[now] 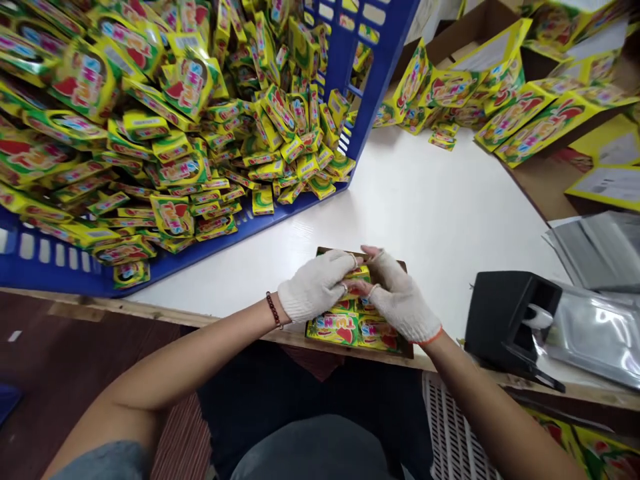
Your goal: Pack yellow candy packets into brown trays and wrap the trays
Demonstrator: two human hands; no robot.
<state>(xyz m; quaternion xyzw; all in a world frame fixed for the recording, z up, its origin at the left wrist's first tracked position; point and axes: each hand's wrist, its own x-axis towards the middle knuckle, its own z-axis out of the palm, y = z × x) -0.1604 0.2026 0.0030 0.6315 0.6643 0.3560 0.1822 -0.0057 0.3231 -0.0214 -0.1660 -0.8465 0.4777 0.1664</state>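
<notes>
At the table's front edge lies a shallow brown carton (407, 348), filled with small yellow-green candy boxes (333, 328) marked "TWINS". My left hand (317, 285), in a white knitted glove with bare fingertips and a beaded bracelet at the wrist, rests over the carton's left part with its fingers stretched out. From the other side, my right hand (404, 297), gloved the same way, reaches over the candy boxes, fingers extended. The fingertips of both hands come close together above the carton's middle and hide several candy boxes there. Neither hand visibly lifts anything.
A blue plastic crate (383, 67) heaped with loose candy boxes (180, 167) takes up the left. Printed display cartons (543, 127) stand at the back right. A black tape dispenser (493, 320) and clear plastic sleeves (595, 327) lie on the right of the white table (440, 200).
</notes>
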